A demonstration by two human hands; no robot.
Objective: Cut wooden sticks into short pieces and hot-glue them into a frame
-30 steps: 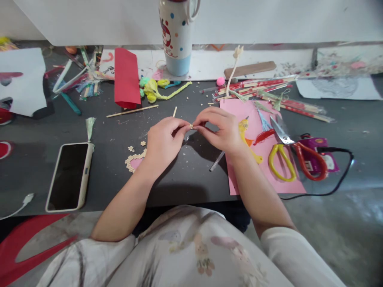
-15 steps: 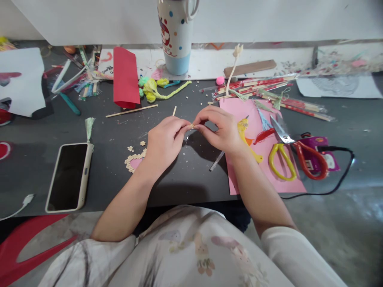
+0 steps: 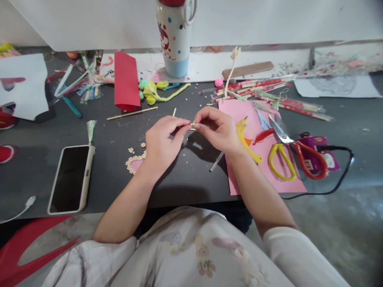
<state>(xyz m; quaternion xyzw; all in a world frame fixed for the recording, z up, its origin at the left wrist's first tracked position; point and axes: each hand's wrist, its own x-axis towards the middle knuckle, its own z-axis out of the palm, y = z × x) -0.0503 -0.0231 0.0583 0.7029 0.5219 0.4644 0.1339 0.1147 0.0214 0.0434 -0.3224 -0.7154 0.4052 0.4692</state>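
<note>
Over the middle of the dark table, my left hand (image 3: 163,139) and my right hand (image 3: 217,129) meet fingertip to fingertip. Thumb and forefinger of each are pinched on a tiny pale bead-like piece (image 3: 193,124), mostly covered by the fingers. Partly behind my left wrist lies a pink shape (image 3: 137,164) edged with small beige round pieces. Beside it are small loose beige clusters (image 3: 143,145), flower-like in outline. A short thin wooden stick (image 3: 174,112) lies just beyond my left hand.
Right of my hands, scissors (image 3: 284,139) and a yellow glue gun (image 3: 248,139) rest on pink paper (image 3: 236,175). A phone (image 3: 72,179) lies at left. A tumbler (image 3: 176,44), red folded paper (image 3: 126,79) and wrapped sticks (image 3: 254,85) stand or lie at the back.
The view has tilted and shifted slightly. Both hands stay together, with the fingertips moved a little and the pale piece showing between them.
</note>
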